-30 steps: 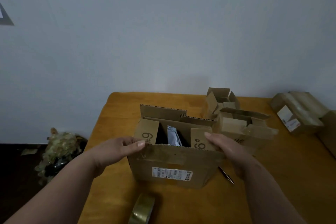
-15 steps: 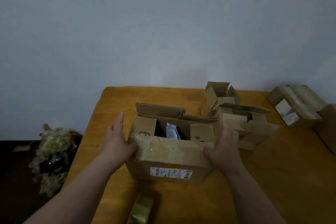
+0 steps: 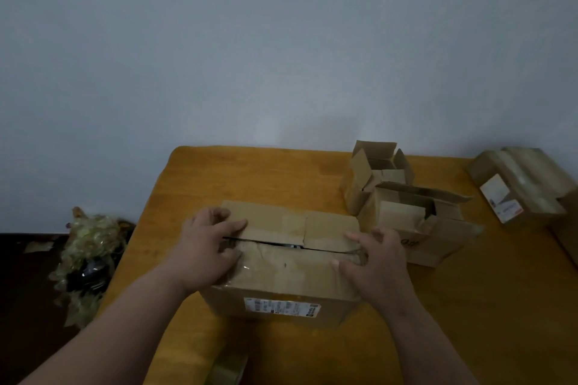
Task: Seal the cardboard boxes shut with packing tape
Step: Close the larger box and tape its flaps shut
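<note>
I press both flaps of the cardboard box (image 3: 281,262) closed mid-table, left hand (image 3: 205,247) and right hand (image 3: 373,259) spread flat on it, grasping nothing; next I judge a reach for the tape roll (image 3: 226,369) at the near edge.

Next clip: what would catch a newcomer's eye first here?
Both hands, left hand and right hand, press the flaps of the brown cardboard box at the middle of the orange wooden table. Two smaller open cardboard boxes stand to its right.

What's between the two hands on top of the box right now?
In the head view, between the left hand and right hand lie the box's two closed top flaps, with a dark, untaped seam running between them.
</note>
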A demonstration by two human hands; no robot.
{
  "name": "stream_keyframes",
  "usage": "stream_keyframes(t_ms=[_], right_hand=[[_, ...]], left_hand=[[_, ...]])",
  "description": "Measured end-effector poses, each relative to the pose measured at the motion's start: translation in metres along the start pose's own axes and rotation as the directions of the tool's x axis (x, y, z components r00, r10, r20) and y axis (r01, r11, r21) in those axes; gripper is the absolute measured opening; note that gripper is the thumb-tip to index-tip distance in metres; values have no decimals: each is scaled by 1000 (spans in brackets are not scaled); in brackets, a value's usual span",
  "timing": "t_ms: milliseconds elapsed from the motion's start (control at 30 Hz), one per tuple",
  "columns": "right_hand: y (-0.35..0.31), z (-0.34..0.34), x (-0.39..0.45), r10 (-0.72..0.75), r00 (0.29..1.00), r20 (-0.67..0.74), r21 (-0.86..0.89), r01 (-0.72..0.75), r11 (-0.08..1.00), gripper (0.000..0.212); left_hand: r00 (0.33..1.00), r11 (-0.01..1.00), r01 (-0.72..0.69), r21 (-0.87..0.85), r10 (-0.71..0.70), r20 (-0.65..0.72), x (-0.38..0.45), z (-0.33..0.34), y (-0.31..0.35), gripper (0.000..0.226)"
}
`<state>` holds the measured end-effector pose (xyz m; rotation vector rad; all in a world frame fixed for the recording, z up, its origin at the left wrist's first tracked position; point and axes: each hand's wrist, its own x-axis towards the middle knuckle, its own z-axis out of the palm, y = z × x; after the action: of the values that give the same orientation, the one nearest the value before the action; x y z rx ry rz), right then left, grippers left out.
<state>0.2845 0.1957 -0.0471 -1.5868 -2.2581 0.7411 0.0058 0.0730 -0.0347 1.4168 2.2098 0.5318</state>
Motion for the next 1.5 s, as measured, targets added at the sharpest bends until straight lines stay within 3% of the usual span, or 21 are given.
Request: stream_keyframes(t_ms=[100,233,333,433,500,600,667,733,833,933,1067,1167,1200,1233,1267,1300,1333,1367,1400,1433,1500], right_hand=[[2,1,5,128,992,21,-24,-128,992,79],[-7,8,17,306,951,53,124,-310,943,88],[-22,14,24,398,917,13,438,-363,822,78],[-46,32,19,318,928,194,659,-363,658,85],[-62,53,11,189,919,346,633,-377,677,93],[-73,66,7,116,911,395,621,-358,698,99],[-73,57,16,151,927,343,527,-323,786,92],[-70,47,29,171,965,197,349,-232,908,73],[-69,32,40,93,996,-2,134,-92,987,47],[-62,23,45,24,1000,19,-54,-23,998,34],[-55,3,48,77,977,200,-119,-54,991,66],[-50,-4,44,-23,927,374,-245,122,962,82],[-49,-5,42,-82,903,421,-243,199,949,78],[-48,-6,40,-119,877,465,-227,248,942,75],[-48,-8,38,-133,855,502,-214,271,939,74],[-49,-9,36,-128,838,530,-212,277,937,75],[-49,-10,36,-115,829,547,-218,274,937,77],[-50,-11,36,-102,828,552,-229,268,936,77],[-51,-12,36,-92,831,549,-242,263,934,77],[-52,-11,35,-87,838,539,-258,263,930,77],[-57,-7,30,-92,860,502,-289,267,919,76]], left_hand=[[999,977,31,-212,-27,19,-3,9,-6,54],[998,990,63,-129,-65,-14,-7,15,-7,58],[990,992,102,-80,-109,-91,-10,16,-5,67],[975,985,172,-4,-170,-146,-11,20,2,79],[962,978,210,9,-205,-179,-12,24,9,79],[953,966,258,8,-253,-169,-12,20,18,61],[954,959,282,11,-279,-106,-9,9,20,48],[960,961,278,-13,-278,-20,-6,-2,24,41],[955,926,291,-240,-264,138,-10,2,40,44],[931,845,317,-431,-190,311,-22,22,57,39],[822,841,336,-424,-42,568,-29,33,72,41],[705,913,219,-344,96,703,-31,28,82,32],[707,910,199,-363,124,697,-30,26,84,23],[764,902,180,-391,122,633,-27,21,85,13],[869,898,166,-407,62,491,-23,15,83,11],[966,912,123,-391,-21,256,-18,6,76,9],[998,952,46,-304,-54,-17,-12,-2,67,9],[979,986,-8,-165,-26,-200,-7,-8,58,22],[972,998,-19,-56,6,-234,-3,-10,46,43],[989,1000,-13,2,13,-148,-2,-10,36,62],[998,999,-5,39,2,63,-5,0,23,76]])
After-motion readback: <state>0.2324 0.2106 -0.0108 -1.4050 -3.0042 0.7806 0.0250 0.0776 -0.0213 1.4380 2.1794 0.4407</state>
